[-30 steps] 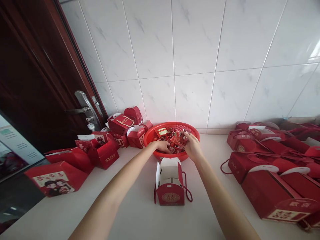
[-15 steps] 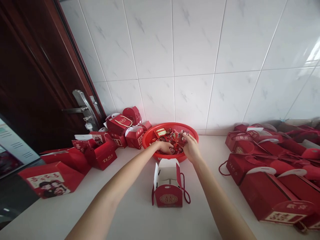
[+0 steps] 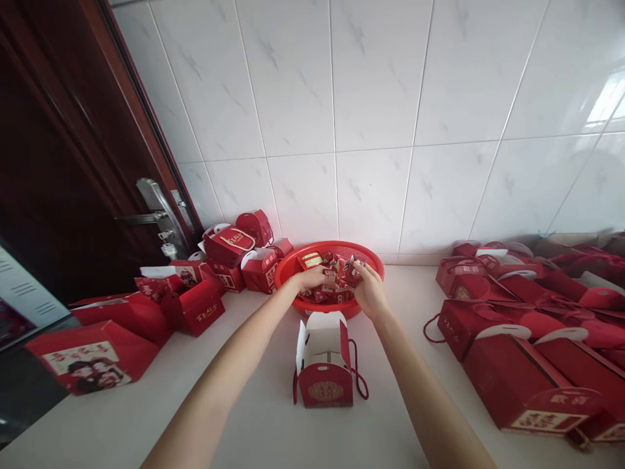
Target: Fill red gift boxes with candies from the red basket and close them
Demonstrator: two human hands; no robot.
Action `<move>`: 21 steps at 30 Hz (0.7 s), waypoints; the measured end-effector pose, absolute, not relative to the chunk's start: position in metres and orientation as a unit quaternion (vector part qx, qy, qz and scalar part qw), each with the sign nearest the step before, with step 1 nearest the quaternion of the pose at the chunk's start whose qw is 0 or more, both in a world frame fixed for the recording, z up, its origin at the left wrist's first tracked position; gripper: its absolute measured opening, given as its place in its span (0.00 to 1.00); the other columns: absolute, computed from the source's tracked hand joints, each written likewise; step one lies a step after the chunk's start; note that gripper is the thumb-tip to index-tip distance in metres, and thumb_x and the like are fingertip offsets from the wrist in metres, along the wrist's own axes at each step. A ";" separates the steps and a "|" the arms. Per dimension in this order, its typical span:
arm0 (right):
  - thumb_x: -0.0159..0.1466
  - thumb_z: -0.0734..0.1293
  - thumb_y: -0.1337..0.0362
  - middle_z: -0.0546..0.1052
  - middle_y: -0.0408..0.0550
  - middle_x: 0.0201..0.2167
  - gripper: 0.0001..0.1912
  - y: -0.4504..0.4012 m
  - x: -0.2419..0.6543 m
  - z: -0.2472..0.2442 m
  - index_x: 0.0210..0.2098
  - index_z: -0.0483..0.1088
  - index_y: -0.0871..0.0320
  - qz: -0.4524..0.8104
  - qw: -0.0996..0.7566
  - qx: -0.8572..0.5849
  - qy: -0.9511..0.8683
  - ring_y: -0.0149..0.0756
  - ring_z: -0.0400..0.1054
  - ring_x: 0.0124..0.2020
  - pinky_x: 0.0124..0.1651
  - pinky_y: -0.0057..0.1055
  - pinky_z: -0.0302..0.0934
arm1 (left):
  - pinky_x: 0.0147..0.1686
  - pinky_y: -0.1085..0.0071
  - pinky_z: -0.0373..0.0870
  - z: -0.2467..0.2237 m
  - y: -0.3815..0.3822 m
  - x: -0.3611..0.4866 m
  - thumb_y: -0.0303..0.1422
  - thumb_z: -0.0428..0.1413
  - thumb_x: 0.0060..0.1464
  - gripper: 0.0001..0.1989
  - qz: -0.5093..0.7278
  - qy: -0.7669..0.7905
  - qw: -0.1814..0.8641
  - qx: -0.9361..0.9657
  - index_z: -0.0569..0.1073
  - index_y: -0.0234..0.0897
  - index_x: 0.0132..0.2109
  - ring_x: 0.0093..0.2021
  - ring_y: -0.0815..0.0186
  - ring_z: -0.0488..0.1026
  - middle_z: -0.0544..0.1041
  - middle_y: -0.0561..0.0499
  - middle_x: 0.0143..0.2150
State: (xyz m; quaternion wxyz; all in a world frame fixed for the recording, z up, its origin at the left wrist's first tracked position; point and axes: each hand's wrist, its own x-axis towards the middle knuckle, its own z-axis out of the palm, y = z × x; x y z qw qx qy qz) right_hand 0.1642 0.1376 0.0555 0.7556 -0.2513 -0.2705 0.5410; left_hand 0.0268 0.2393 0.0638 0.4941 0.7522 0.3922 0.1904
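Note:
A red plastic basket [image 3: 282, 267] holds a heap of small wrapped candies [image 3: 336, 294], mostly in shiny red wrappers. My left hand [image 3: 315, 279] is over the basket's left part, its fingers curled round wrapped candy. At the right side, my right hand [image 3: 370, 284] pinches a shiny candy wrapper between thumb and fingers. Just in front of the basket, between my forearms, stands a red gift box [image 3: 326, 389] with its top open, white inside and red cord handles at its sides. No candy shows in the visible part of the box.
Red boxes [image 3: 195, 306], some open, stand on the table's left, near a dark door [image 3: 63, 143] with a metal handle [image 3: 151, 212]. Many red boxes [image 3: 522, 378] are crowded on the right. A white tiled wall [image 3: 371, 98] rises behind the white table [image 3: 273, 430].
My left hand has risen slightly out of the candies, with its fingers now showing more. My right hand stays at the basket's right side. The view has shifted a little.

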 end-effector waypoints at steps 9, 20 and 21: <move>0.49 0.77 0.60 0.80 0.42 0.30 0.09 0.141 0.165 0.051 0.27 0.75 0.54 0.532 0.765 -0.257 -0.257 0.38 0.73 0.35 0.37 0.32 0.69 | 0.46 0.63 0.74 0.071 0.240 0.021 0.38 0.70 0.34 0.18 0.368 0.352 0.552 0.660 0.80 0.34 0.34 0.39 0.59 0.79 0.83 0.47 0.35; 0.49 0.77 0.60 0.80 0.43 0.30 0.09 0.141 0.166 0.051 0.28 0.76 0.54 0.532 0.766 -0.256 -0.252 0.37 0.73 0.34 0.38 0.32 0.70 | 0.38 0.67 0.73 0.076 0.233 0.021 0.47 0.70 0.39 0.20 0.388 0.373 0.564 0.626 0.80 0.34 0.33 0.36 0.60 0.79 0.82 0.49 0.29; 0.49 0.77 0.60 0.80 0.43 0.31 0.09 0.141 0.166 0.051 0.28 0.76 0.54 0.532 0.766 -0.258 -0.252 0.37 0.73 0.35 0.38 0.32 0.70 | 0.38 0.67 0.73 0.076 0.234 0.021 0.49 0.69 0.40 0.22 0.389 0.374 0.564 0.625 0.80 0.34 0.34 0.36 0.60 0.80 0.82 0.48 0.31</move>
